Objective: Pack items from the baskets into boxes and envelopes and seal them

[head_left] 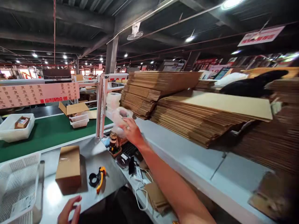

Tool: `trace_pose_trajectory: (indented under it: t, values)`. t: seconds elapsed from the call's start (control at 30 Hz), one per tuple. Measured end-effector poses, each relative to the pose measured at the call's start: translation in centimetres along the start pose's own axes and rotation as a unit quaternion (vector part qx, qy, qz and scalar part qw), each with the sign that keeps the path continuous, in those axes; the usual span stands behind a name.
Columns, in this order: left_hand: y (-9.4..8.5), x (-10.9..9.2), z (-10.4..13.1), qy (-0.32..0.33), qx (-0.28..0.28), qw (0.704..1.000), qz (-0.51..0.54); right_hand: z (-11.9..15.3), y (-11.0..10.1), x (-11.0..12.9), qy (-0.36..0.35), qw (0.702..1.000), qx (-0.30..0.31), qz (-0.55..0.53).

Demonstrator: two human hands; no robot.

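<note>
My right hand (131, 130) is stretched far forward, its fingers closed on the near edge of a roll of clear plastic film (121, 115). Another whitish roll (113, 100) stands just behind it. Low in the view, my left hand (69, 211) is only partly visible, its fingers curved and apart with nothing between them. Closest to it is a closed brown cardboard box (68, 166) on the metal table (93, 158). To the right of the box lies a tape dispenser (98, 179) with black and orange parts.
Stacks of flattened cardboard (187, 119) fill the shelf at right. A white basket (20, 186) stands at lower left. Beyond the metal table runs a green conveyor (50, 127) carrying white trays (79, 121). A white post (101, 107), keyboard (129, 149) and cables (141, 199) are near my right arm.
</note>
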State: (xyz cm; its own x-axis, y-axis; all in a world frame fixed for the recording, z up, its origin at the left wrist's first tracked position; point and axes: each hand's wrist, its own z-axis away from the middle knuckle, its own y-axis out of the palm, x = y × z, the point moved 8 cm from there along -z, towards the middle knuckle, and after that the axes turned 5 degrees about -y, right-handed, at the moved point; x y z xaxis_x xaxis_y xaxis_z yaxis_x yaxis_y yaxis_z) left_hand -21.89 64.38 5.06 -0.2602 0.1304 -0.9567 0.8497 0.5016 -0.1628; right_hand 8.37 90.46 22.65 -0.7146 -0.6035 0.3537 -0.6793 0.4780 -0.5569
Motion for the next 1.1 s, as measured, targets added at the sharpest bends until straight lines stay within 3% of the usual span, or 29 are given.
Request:
trace_pose_trajectory:
  t: [0.07, 0.13, 0.2, 0.3, 0.4, 0.6, 0.73, 0.83, 0.93, 1.0, 1.1]
  values:
    - [0.0, -0.4, -0.8, 0.035, 0.041, 0.999, 0.006, 6.8, 1.2, 4.5, -0.026, 0.995, 0.033, -0.086]
    - [1.0, -1.7, -2.8, 0.110, 0.074, 0.991, 0.023, 13.3, 2.6, 8.1, 0.012, 0.985, 0.074, -0.154]
    - [2.5, -1.9, -4.9, 0.142, 0.107, 0.984, 0.031, 18.6, 4.0, 11.0, 0.072, 0.972, 0.109, -0.195]
    - [3.9, -0.7, -6.3, 0.164, 0.146, 0.974, 0.052, 24.1, 5.7, 14.1, 0.152, 0.956, 0.124, -0.216]
    - [3.2, 1.4, -5.9, 0.157, 0.189, 0.967, 0.061, 27.4, 6.8, 15.5, 0.218, 0.942, 0.126, -0.223]
    - [1.0, 3.6, -6.9, 0.083, 0.294, 0.952, 0.028, 32.2, 8.3, 16.6, 0.267, 0.908, 0.140, -0.291]
    - [0.8, 3.9, -7.6, 0.063, 0.340, 0.938, 0.038, 34.9, 9.8, 16.9, 0.267, 0.911, 0.128, -0.288]
    - [0.3, 5.0, -7.3, 0.037, 0.338, 0.940, 0.043, 37.1, 11.5, 17.9, 0.257, 0.919, 0.130, -0.269]
    - [-1.1, 6.4, -7.0, 0.024, 0.302, 0.952, 0.041, 39.2, 13.8, 18.5, 0.248, 0.907, 0.128, -0.314]
    - [-2.2, 7.0, -7.1, 0.038, 0.274, 0.961, 0.023, 40.2, 15.1, 16.5, 0.302, 0.883, 0.069, -0.352]
    - [-3.2, 7.2, -7.2, 0.079, 0.265, 0.961, -0.011, 41.7, 18.0, 10.1, 0.496, 0.814, -0.002, -0.303]
